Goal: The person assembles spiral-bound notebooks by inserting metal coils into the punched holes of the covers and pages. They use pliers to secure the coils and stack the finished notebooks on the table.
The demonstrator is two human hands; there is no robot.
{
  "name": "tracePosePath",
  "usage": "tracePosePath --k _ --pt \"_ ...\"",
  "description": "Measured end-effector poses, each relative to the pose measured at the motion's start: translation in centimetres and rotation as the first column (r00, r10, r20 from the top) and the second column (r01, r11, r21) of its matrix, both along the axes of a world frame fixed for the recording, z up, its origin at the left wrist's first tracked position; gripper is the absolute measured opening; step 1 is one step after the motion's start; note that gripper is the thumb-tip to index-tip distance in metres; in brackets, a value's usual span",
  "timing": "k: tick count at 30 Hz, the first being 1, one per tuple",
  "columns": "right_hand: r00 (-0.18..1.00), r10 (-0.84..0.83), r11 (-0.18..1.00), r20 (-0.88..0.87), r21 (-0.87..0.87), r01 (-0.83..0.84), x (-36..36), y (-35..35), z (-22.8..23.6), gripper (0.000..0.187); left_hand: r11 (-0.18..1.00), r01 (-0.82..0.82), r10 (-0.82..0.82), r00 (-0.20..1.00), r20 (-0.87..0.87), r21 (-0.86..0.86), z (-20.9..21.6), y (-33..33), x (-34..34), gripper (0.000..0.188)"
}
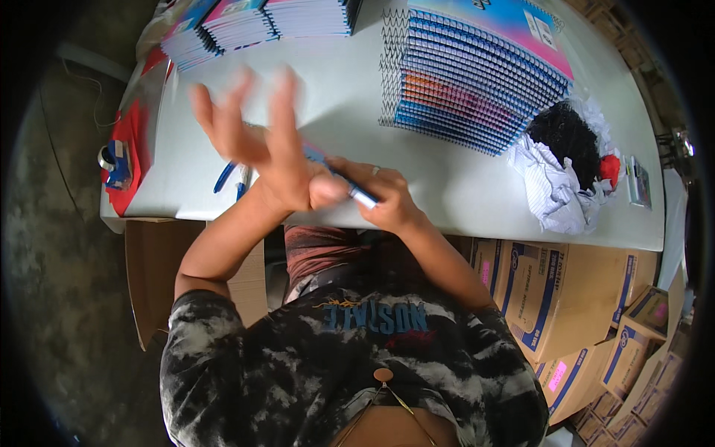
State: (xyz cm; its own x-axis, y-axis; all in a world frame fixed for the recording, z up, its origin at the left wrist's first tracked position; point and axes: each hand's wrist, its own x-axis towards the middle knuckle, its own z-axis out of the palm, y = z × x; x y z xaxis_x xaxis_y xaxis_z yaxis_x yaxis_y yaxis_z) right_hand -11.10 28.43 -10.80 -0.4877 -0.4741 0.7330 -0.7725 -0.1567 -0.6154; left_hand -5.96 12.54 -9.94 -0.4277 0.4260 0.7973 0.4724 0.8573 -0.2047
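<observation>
My left hand (264,149) is raised over the near part of the white table, palm up, its fingers spread and blurred by motion. Nothing shows in its fingers. Just right of its wrist, my right hand (386,195) is closed round a thin blue-and-white notebook (363,196) seen almost edge-on. A pink-and-blue part of it shows beyond the left thumb; the rest is hidden by the hands. Beside the left forearm lie a blue pen (224,177) and another slim blue-and-white piece (242,182), partly covered.
A tall stack of spiral notebooks (469,97) stands at the far right of the white table (328,97), more notebook piles (242,26) at far left. Crumpled white cloth (547,190) with black material lies right; a tape dispenser (118,165) sits on red sheets left. Cartons (566,290) are stacked below right.
</observation>
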Motion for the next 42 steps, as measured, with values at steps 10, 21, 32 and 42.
tracePosePath --k 10,21,32,42 --pt "0.987 0.155 0.975 0.037 -0.168 -0.147 1.3 -2.5 4.2 0.049 0.968 -0.136 0.123 0.990 0.075 0.212 5.0 2.4 2.6 0.101" --pt "0.954 0.161 0.980 0.254 0.070 -0.184 2.7 -4.3 1.7 0.047 0.902 -0.277 0.264 0.961 0.085 0.331 5.2 -1.2 1.4 0.090" --pt "0.817 0.053 0.976 -0.574 0.204 0.080 2.4 -6.0 3.5 0.025 0.829 -0.533 0.534 0.844 0.043 0.168 10.0 -1.3 -5.3 0.066" --pt "0.970 0.094 0.995 0.224 0.022 -0.101 0.4 -3.0 1.1 0.039 0.989 -0.081 0.037 0.949 0.313 0.127 -0.8 -0.7 0.7 0.107"
